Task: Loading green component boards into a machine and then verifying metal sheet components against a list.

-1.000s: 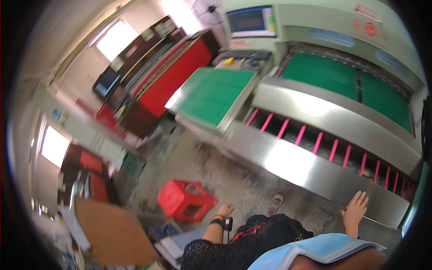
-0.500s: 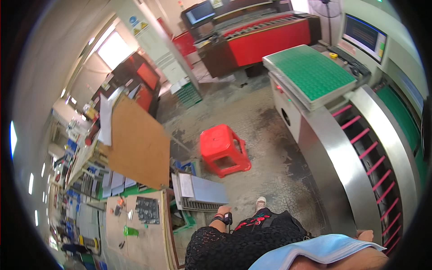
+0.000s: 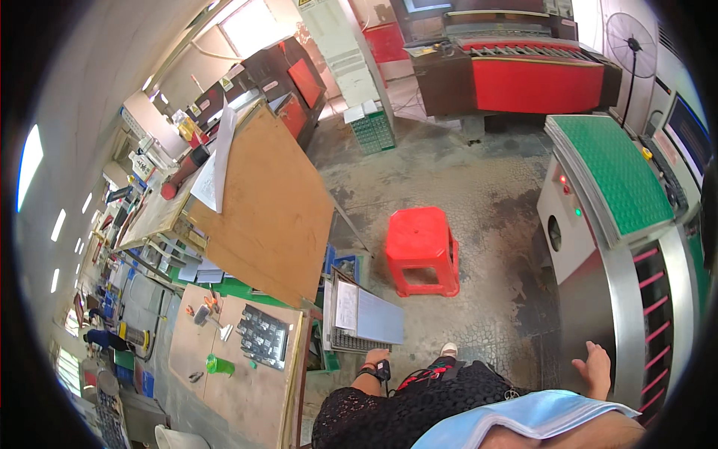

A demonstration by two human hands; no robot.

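Note:
My left hand (image 3: 378,357) hangs low in front of me, a dark band and a small black device on its wrist. It is nearest to the grey slotted rack (image 3: 359,343), which has a pale blue panel (image 3: 380,318) and white papers (image 3: 347,304) on it. The fingers are too small and hidden to make out. Beside the metal conveyor (image 3: 627,299) on the right, my right hand (image 3: 596,368) is open, fingers apart, holding nothing. A red plastic stool (image 3: 422,251) stands on the floor ahead.
At left, a wooden table (image 3: 247,400) carries a black slotted tray (image 3: 263,337), a green cup (image 3: 220,365) and small tools. An upright brown board (image 3: 265,202) stands behind it. A green-topped machine (image 3: 613,168) is at right, a red-and-dark machine (image 3: 537,86) at the back.
The view has swung left and moved forward; the stool and machines now sit farther right in it. My right hand, mostly hidden before, now shows with fingers spread.

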